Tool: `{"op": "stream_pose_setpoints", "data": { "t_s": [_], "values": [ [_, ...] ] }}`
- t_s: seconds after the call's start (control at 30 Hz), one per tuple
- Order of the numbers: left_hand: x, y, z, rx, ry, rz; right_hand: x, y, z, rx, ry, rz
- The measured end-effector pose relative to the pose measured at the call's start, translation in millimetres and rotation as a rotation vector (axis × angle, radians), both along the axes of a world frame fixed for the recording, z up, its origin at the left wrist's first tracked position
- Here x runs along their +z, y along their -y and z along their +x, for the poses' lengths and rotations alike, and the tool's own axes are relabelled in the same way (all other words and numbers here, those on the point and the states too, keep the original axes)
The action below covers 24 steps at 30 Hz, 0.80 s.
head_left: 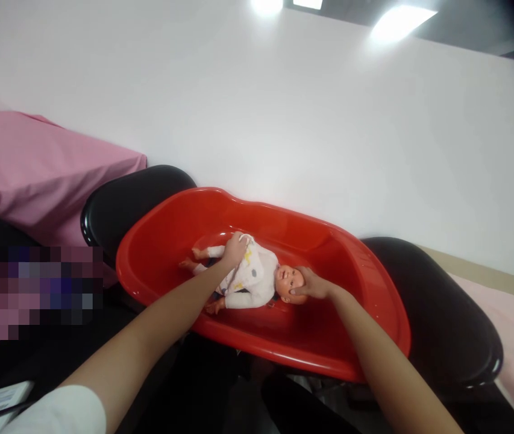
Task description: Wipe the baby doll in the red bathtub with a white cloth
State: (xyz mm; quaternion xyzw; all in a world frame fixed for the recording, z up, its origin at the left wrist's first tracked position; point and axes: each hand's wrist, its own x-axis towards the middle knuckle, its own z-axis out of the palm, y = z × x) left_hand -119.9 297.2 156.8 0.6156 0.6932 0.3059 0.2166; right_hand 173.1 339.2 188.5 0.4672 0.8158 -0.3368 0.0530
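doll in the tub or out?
In. The doll lies on its back inside the red tub, left hand on its clothing, right hand at its head.

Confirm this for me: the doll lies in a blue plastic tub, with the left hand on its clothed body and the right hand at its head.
Not quite: the tub is red, not blue, as the head view shows. The rest holds: the doll lies in it, the left hand rests on its clothed body and the right hand is at its head.
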Motion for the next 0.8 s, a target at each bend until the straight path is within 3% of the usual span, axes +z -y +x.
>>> {"op": "stream_pose_setpoints", "data": {
  "t_s": [0.13,0.3,0.47,0.8],
  "values": [
    [-7.0,3,7,0.022,-0.076,0.143,0,1,-1,-0.003,0.016,0.023],
    [-30.3,11,20,-0.278,-0.390,0.201,2,2,-3,0.000,0.017,0.032],
    [-42.6,12,20,-0.384,-0.428,0.173,0,1,-2,0.007,0.016,0.030],
    [-56.8,-3,7,-0.153,-0.481,0.121,10,8,-5,-0.027,0.050,0.017]
  ]
}}
